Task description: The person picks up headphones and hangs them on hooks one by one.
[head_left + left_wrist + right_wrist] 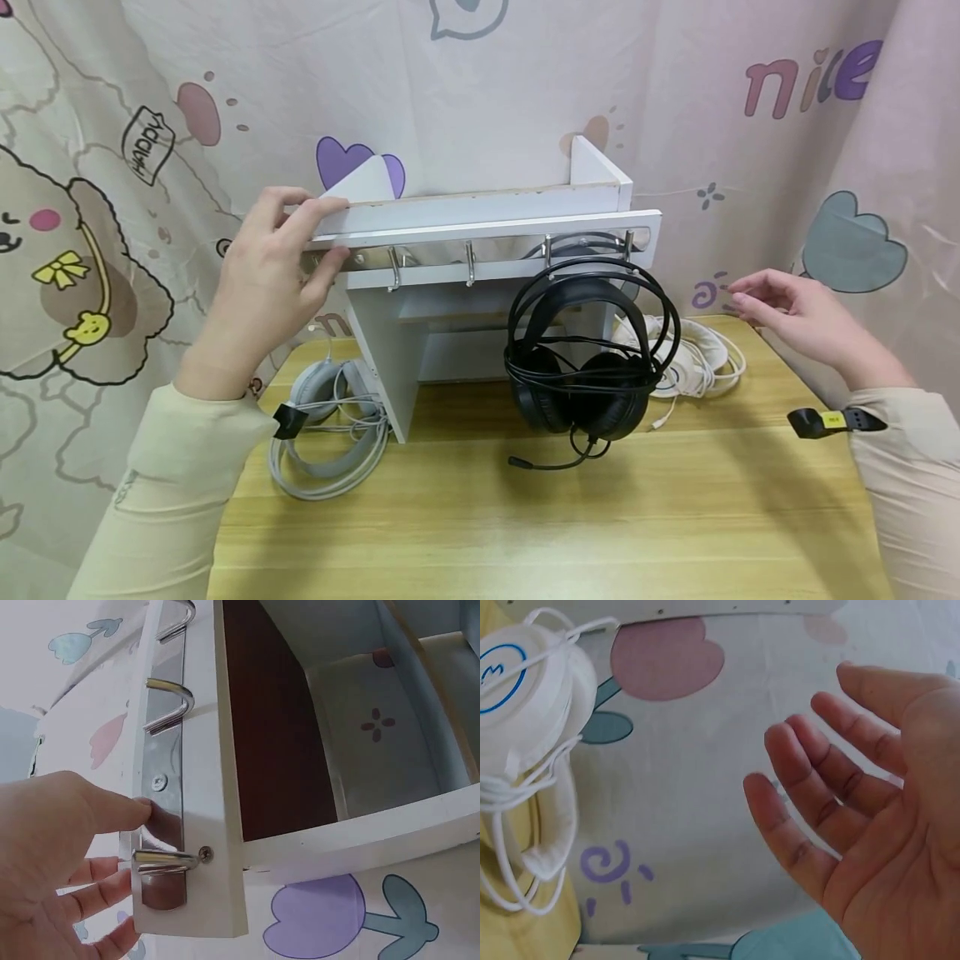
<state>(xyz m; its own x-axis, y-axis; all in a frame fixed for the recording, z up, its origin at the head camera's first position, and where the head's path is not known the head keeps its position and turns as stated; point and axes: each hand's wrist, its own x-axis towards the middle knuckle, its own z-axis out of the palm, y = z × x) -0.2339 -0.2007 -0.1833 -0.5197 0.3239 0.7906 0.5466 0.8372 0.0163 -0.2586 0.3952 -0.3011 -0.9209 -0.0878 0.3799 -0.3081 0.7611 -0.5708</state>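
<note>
A white shelf stands on the wooden table, with a metal hook rail along a board at its upper front. My left hand grips the left end of that rail board. In the left wrist view the thumb presses the metal strip near a hook, and the other fingers go behind the board. A black headset with a coiled cable and a mic boom hangs at the rail's right end. My right hand is held in the air to the right, fingers loosely bent, holding nothing.
Grey headphones with a bundled cable lie left of the shelf. White headphones with their cable lie to its right, partly behind the black headset. A patterned curtain surrounds the table at the back and sides.
</note>
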